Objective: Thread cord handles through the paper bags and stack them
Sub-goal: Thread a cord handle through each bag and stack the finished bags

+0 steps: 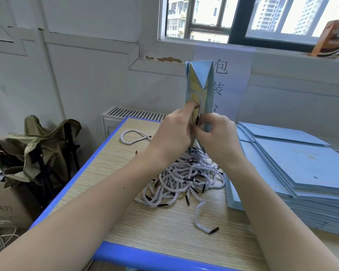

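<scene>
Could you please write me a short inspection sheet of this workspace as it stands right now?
Surface: wood-grain table with blue edging.
Job's things: blue paper bag held upright, a white cord running along its open side; pile of cords under it; one looped cord apart, behind the left hand; stack of flat bags at right.
Clutter: nothing seen on the table.
Hands: left hand and right hand both grip the bag's lower part.
Cables: thin wires on the floor, left.
Surroundings: radiator, window, cardboard box, olive cloth heap.
</scene>
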Available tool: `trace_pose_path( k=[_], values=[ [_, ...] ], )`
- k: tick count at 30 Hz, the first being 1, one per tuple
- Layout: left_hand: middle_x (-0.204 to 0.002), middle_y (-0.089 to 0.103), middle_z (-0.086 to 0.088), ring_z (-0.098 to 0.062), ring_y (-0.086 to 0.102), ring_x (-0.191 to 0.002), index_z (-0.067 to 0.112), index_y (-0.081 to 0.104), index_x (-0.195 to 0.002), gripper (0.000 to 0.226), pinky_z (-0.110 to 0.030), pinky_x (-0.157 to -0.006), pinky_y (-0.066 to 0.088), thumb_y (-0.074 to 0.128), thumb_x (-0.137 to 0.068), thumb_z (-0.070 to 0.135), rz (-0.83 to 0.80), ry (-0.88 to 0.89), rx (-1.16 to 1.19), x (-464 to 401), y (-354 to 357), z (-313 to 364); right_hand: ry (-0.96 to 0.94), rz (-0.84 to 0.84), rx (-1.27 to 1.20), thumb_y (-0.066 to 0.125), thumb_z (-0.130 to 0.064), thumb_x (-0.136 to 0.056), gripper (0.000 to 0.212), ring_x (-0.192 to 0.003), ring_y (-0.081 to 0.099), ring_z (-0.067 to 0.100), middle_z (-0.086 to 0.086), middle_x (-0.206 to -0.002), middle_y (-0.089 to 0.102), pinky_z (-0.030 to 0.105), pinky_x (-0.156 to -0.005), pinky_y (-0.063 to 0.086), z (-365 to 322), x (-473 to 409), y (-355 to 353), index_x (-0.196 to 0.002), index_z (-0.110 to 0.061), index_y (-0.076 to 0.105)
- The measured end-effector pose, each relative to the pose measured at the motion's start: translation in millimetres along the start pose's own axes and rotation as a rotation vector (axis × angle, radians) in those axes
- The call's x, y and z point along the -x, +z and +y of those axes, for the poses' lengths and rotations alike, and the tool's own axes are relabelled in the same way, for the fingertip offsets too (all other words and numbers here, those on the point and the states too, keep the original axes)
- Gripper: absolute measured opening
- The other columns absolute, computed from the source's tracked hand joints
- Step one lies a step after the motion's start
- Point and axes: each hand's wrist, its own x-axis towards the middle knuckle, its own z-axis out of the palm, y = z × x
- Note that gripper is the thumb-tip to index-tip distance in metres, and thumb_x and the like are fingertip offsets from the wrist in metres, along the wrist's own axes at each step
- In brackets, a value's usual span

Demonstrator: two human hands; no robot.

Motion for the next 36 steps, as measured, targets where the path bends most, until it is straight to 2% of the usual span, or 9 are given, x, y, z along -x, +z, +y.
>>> trace_pose_path(
  k=[5,8,11,13,17,22,25,29,36],
  values=[
    [-0.125,0.056,-0.007,-0.009,0.058,-0.093,0.015,0.041,-0.136,0.053,-0.02,-0.078,0.049,0.049,-0.089,-0.008,0.104,0.068,0.07,-0.4,2.2,-3.4,-0.012,0.027,0.046,0.07,-0.014,-0.087,0.006,-0.078,0.057,0.024,0.005,-0.079,0.067,0.027,-0.065,0.04,4.0,-0.4,-3.8,-0.086,-0.011,0.075],
    [-0.131,0.058,-0.007,-0.021,0.063,-0.111,0.024,0.029,-0.134,0.059,-0.038,-0.083,0.057,0.05,-0.091,-0.01,0.155,0.061,0.167,0.1,3.8,-0.6,-0.017,0.045,0.032,0.072,-0.015,-0.086,0.006,-0.076,0.057,0.024,0.006,-0.076,0.068,0.025,-0.064,0.04,4.6,-0.8,-4.5,-0.084,-0.012,0.077],
    [-0.145,0.052,-0.006,-0.014,0.057,-0.125,0.02,0.022,-0.148,0.07,-0.018,-0.097,0.05,0.051,-0.091,-0.01,0.187,0.037,0.192,0.0,4.8,1.8,-0.009,0.051,-0.01,0.073,-0.016,-0.086,0.008,-0.068,0.053,0.022,0.005,-0.067,0.065,0.018,-0.058,0.038,4.1,-1.2,-3.5,-0.079,-0.013,0.075],
    [-0.143,0.055,-0.006,-0.013,0.055,-0.124,0.014,0.021,-0.155,0.073,-0.015,-0.098,0.046,0.049,-0.091,-0.008,0.17,0.021,0.159,-0.3,5.6,-0.3,0.004,0.042,-0.063,0.073,-0.015,-0.087,0.011,-0.068,0.055,0.025,0.008,-0.066,0.066,0.023,-0.06,0.043,4.2,-1.7,-3.2,-0.076,-0.012,0.075],
    [-0.13,0.063,-0.006,-0.022,0.065,-0.108,0.019,0.024,-0.157,0.072,-0.036,-0.091,0.054,0.046,-0.091,-0.003,0.129,0.028,0.125,0.7,8.8,-1.8,0.022,0.056,-0.128,0.073,-0.012,-0.086,0.011,-0.076,0.062,0.033,0.012,-0.07,0.07,0.04,-0.071,0.052,5.2,-2.6,-3.2,-0.076,-0.01,0.076],
    [-0.122,0.067,-0.007,-0.019,0.065,-0.105,0.018,0.032,-0.154,0.072,-0.017,-0.085,0.05,0.047,-0.089,-0.009,0.133,0.032,0.108,0.0,9.2,-1.6,0.001,0.113,-0.206,0.066,-0.009,-0.084,0.011,-0.08,0.064,0.04,0.016,-0.075,0.071,0.05,-0.072,0.055,5.7,-1.8,-2.2,-0.08,-0.009,0.077],
    [-0.125,0.066,-0.007,-0.017,0.064,-0.11,0.018,0.035,-0.153,0.069,-0.011,-0.089,0.046,0.047,-0.09,-0.008,0.115,0.04,0.125,0.8,9.1,0.9,-0.002,0.154,-0.217,0.067,-0.011,-0.083,0.014,-0.079,0.066,0.035,0.006,-0.073,0.073,0.046,-0.073,0.056,4.4,-2.3,-5.0,-0.081,-0.017,0.079],
    [-0.114,0.069,-0.004,-0.016,0.067,-0.1,0.021,0.038,-0.15,0.066,-0.031,-0.087,0.054,0.048,-0.091,-0.007,0.135,-0.023,0.17,1.5,8.7,-0.5,-0.003,0.09,-0.116,0.067,-0.009,-0.083,0.019,-0.081,0.068,0.016,-0.007,-0.077,0.075,0.036,-0.079,0.055,4.3,-1.7,-6.4,-0.084,-0.023,0.08],
    [-0.104,0.07,0.005,-0.001,0.068,-0.091,0.021,0.043,-0.146,0.062,-0.008,-0.075,0.047,0.052,-0.091,-0.006,0.178,-0.15,0.29,-0.3,3.1,1.8,-0.144,-0.024,-0.035,0.064,-0.005,-0.085,0.027,-0.088,0.058,0.004,-0.014,-0.093,0.072,0.01,-0.082,0.046,-4.6,0.8,-8.9,-0.102,-0.021,0.077]
  ],
)
